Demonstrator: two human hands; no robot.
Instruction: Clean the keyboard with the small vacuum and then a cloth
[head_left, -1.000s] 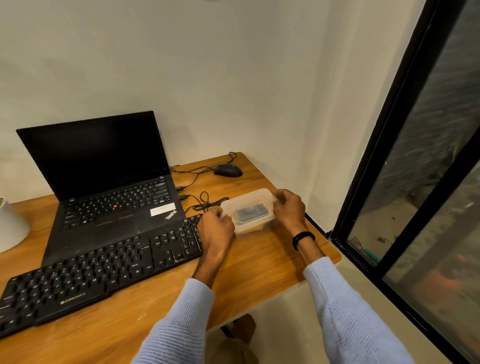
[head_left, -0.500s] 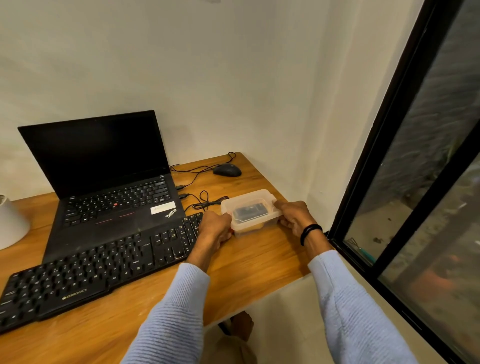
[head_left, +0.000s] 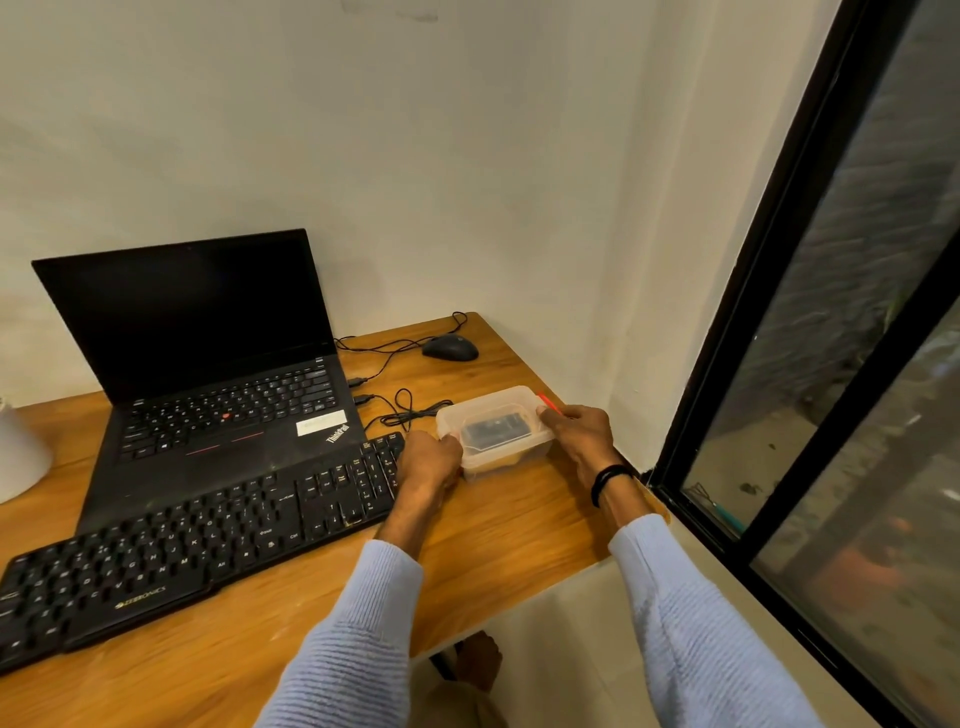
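White rounded object (head_left: 15, 452) at left edge. Black keyboard (head_left: 182, 561) lies diagonally across lower left of wooden desk (head_left: 519, 530), in front of open laptop (head_left: 208, 364) with dark screen. Left hand (head_left: 428, 460) at frame centre, fingers curled round left end of translucent lidded box (head_left: 493, 415), just right of keyboard's end. Dark item inside box, not identifiable. Right hand (head_left: 576, 436) pinches box's right end; black wristband (head_left: 608, 480) on wrist. Mouse (head_left: 449, 347) behind box, near wall. Black window frame (head_left: 756, 260) at right.

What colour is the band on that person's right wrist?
Black. The wristband shows best in the head view, the only one here.
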